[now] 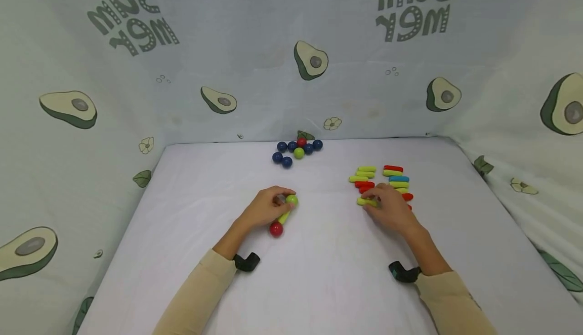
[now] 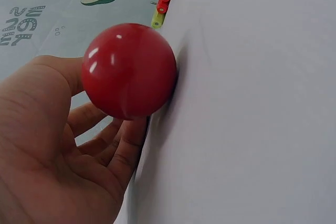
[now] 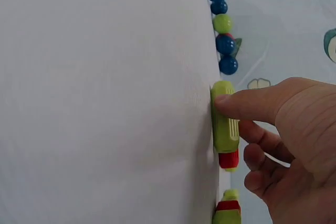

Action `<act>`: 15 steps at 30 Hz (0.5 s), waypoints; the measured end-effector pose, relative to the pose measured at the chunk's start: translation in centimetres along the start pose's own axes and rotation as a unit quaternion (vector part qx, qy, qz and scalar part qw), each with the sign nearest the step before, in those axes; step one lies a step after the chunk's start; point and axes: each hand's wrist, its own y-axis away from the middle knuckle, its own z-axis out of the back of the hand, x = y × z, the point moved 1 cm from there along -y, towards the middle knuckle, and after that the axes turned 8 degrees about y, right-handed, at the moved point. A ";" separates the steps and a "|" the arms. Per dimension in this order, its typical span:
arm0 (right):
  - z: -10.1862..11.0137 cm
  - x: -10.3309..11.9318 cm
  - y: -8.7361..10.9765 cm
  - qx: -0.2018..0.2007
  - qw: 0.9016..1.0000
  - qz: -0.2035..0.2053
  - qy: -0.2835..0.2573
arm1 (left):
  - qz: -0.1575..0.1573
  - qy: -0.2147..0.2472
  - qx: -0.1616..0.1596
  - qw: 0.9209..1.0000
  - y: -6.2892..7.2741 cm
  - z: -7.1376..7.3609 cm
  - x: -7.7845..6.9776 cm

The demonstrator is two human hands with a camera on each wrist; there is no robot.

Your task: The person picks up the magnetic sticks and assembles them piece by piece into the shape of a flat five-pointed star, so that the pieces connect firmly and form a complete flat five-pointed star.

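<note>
My left hand (image 1: pixel 266 207) pinches a green ball (image 1: pixel 292 200) between thumb and fingers, left of the table's middle. From that ball a yellow-green rod (image 1: pixel 284 217) runs down to a glossy red ball (image 1: pixel 276 229). The red ball (image 2: pixel 128 72) fills the near part of the left wrist view and hides the rod and green ball behind it. On the right, my right hand (image 1: pixel 389 208) pinches another yellow-green rod (image 1: pixel 367 202) by its sides, at the near end of the rows of rods. In the right wrist view the thumb lies along this ribbed rod (image 3: pixel 226 129).
Beyond the right hand, red rods (image 1: pixel 364 184), yellow-green rods (image 1: pixel 366 174) and a blue rod (image 1: pixel 399 178) lie in two columns, partly covered by that hand. Several dark blue balls (image 1: pixel 287 162), a red ball (image 1: pixel 301 142) and a green ball (image 1: pixel 298 153) sit at the back edge.
</note>
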 end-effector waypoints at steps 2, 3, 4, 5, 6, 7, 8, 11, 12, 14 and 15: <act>-0.2 0.4 -0.3 0.007 1.000 0.010 -0.004 | 0.003 0.006 0.001 1.000 -0.1 0.0 0.1; -0.3 0.6 -0.4 0.011 1.000 0.012 -0.006 | 0.005 0.008 0.002 1.000 -0.2 0.0 0.1; -0.4 0.8 -0.6 0.015 1.000 0.019 -0.010 | 0.005 0.010 0.002 1.000 -0.2 0.0 0.1; -0.5 1.1 -0.8 0.019 0.999 0.023 -0.013 | 0.005 0.012 0.002 1.000 -0.3 0.0 0.2; -0.7 1.3 -0.9 0.023 0.999 0.028 -0.017 | 0.004 0.014 0.002 1.000 -0.4 0.0 0.2; -0.8 1.5 -1.1 0.028 0.999 0.031 -0.018 | 0.003 0.017 0.001 1.000 -0.4 0.0 0.2; -0.9 1.6 -1.3 0.030 0.999 0.039 -0.022 | 0.001 0.018 0.000 1.000 -0.5 0.0 0.3; -1.4 2.2 -1.9 0.037 0.998 0.048 -0.030 | -0.005 0.020 -0.002 1.000 -0.5 -0.1 0.3; -1.5 2.4 -2.1 0.038 0.997 0.051 -0.036 | -0.006 0.022 -0.003 1.000 -0.6 -0.1 0.3; -1.7 2.9 -2.5 0.038 0.996 0.057 -0.050 | -0.008 0.022 -0.004 1.000 -0.7 -0.1 0.3; -1.9 3.3 -2.8 0.039 0.996 0.056 -0.056 | -0.009 0.023 -0.004 1.000 -0.8 -0.2 0.3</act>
